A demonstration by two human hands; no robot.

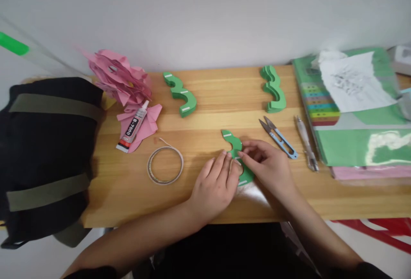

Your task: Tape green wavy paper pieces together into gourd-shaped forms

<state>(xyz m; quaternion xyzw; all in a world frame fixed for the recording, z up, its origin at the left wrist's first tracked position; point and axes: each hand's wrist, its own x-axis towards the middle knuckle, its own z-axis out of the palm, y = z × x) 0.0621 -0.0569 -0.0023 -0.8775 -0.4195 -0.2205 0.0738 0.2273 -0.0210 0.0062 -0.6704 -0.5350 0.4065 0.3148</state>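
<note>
1. Lying on the counter [221, 99], a green cutout [236, 143] is being touched by left hand [215, 183] and right hand [272, 163], grip unclear.
2. Three strips [243, 182] are being carried, seemingly complete; none is being seen on right stack [276, 90].

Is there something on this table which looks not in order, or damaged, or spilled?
Nothing looks spilled. The white paper lies askew across the green packet, with creased, uneven edges. The tape roll has a loose end sticking out, and the thread snips lie with blades apart near the right hand.

Black sleeves [93, 273], bare forearms [152, 223], bare hands [213, 189], black garment [234, 251].
</note>
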